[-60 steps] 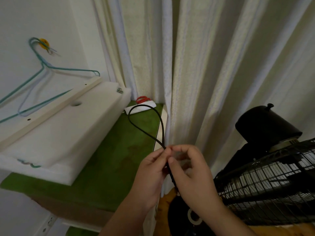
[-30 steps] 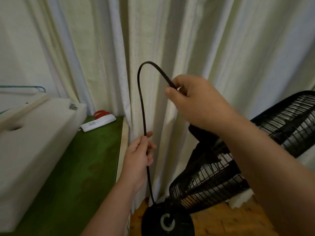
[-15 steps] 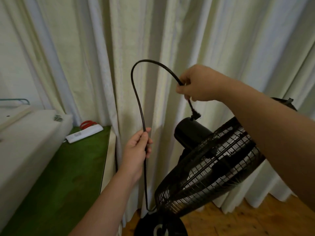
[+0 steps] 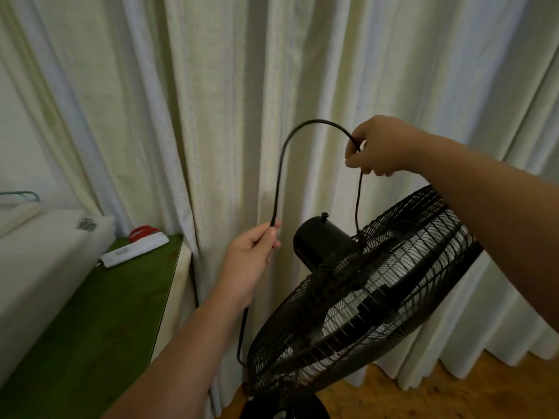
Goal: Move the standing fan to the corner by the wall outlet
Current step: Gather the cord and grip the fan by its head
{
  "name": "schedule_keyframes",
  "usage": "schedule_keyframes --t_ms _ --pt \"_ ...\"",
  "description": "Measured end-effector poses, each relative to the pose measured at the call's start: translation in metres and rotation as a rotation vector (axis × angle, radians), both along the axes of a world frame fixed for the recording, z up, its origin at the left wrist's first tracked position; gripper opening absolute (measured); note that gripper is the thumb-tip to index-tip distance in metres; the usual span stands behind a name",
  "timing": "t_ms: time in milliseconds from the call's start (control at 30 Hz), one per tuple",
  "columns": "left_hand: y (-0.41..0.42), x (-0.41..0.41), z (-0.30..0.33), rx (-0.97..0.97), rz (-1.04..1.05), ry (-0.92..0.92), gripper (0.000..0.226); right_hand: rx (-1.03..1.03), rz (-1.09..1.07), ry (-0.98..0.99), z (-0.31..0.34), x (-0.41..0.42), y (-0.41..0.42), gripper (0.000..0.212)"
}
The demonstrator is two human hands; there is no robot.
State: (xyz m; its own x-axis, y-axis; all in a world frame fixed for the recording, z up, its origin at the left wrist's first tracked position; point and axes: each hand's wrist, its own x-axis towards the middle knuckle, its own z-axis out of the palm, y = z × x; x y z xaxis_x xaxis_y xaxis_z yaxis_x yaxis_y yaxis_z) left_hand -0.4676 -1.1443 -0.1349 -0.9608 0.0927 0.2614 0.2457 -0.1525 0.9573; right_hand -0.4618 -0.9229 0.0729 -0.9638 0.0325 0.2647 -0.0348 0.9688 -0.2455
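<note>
A black standing fan (image 4: 357,291) stands in front of the curtain, its wire cage tilted up and its motor housing (image 4: 320,243) facing the curtain. Its black power cord (image 4: 290,140) arches between my hands. My left hand (image 4: 251,258) pinches the cord left of the motor, and the cord runs down from there toward the fan's base (image 4: 287,411). My right hand (image 4: 375,146) grips the cord higher up, above the cage; the cord's end hangs from it down onto the cage. The plug itself is lost against the black cage.
A pale curtain (image 4: 211,86) fills the background. At left is a green-topped table (image 4: 99,322) with a white foam block (image 4: 36,252), a white power strip (image 4: 134,249) and a red looped object (image 4: 143,231). Wooden floor (image 4: 453,391) shows at lower right.
My hands separated from a joint grip and spread the cord into an arch. My right hand carried the cord's end rightward over the fan cage. The view swung right, away from the table.
</note>
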Motion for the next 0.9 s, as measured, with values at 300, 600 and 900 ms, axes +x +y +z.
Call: schedule_keyframes --t_ms 300,600,900 --pt "0.059 -0.027 0.051 -0.066 -0.016 0.145 0.024 -0.165 0.101 -0.094 0.003 -0.018 0.045 0.003" --pt "0.063 -0.054 0.014 -0.286 0.008 0.019 0.020 -0.188 -0.012 -0.089 -0.001 -0.051 0.124 0.011" --pt "0.061 -0.075 -0.010 -0.527 0.123 0.023 0.020 -0.216 -0.040 -0.379 -0.007 -0.071 0.142 0.067"
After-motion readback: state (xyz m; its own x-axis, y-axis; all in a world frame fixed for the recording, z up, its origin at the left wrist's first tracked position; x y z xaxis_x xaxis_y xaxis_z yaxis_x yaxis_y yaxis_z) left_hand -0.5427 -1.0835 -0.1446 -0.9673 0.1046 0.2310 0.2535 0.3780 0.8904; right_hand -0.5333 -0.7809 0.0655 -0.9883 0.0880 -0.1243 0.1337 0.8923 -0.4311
